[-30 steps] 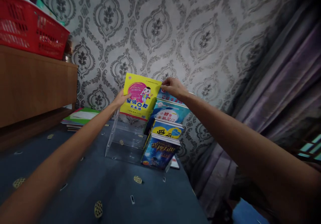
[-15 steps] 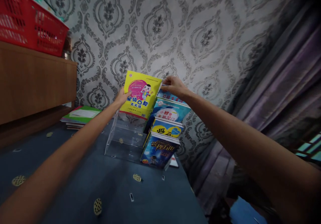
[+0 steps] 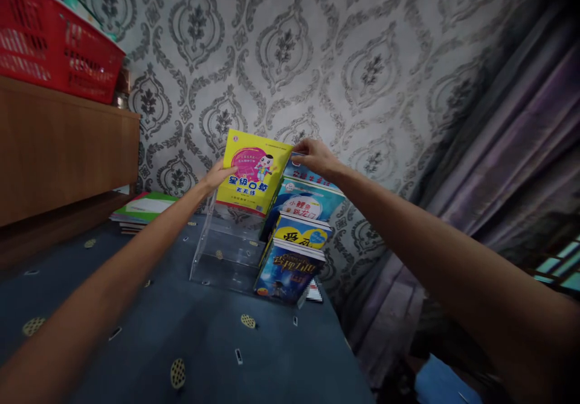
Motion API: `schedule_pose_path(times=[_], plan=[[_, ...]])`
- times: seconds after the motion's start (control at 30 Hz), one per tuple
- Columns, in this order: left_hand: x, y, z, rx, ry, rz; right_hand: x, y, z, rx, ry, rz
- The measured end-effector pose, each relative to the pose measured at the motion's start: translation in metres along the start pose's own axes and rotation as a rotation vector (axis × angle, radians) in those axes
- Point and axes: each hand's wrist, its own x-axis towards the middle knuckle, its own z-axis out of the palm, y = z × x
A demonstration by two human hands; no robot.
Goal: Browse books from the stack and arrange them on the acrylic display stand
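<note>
Damask wallpaper (image 3: 362, 60) behind; yellow book (image 3: 251, 171) barely moved above clear rack (image 3: 226, 253), left hand (image 3: 217, 174) now gripping its edge, right hand (image 3: 315, 156) pinching corner.

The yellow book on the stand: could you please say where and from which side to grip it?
Probably its free left edge and top right corner, coming from the left and above. The yellow book stands tilted at the top of the clear stand, with blue books crowding its right side. The left hand and right hand hold it just so.
</note>
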Motion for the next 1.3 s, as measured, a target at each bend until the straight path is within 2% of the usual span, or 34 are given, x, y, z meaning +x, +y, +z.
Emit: schedule_pose_path(times=[0.43, 0.8, 1.03, 1.3], plan=[[0.003, 0.000, 0.005, 0.015, 0.046, 0.012, 0.005, -0.011, -0.002, -0.121, 0.091, 0.005], [0.006, -0.002, 0.005, 0.073, 0.121, -0.008, 0.000, -0.015, -0.006, -0.119, 0.031, -0.034], [0.004, -0.002, 0.004, 0.047, 0.116, -0.019, 0.003, -0.017, 0.000, -0.258, 0.097, -0.080], [0.003, -0.008, -0.004, 0.134, 0.062, 0.006, 0.002, -0.015, 0.004, -0.326, 0.146, -0.068]])
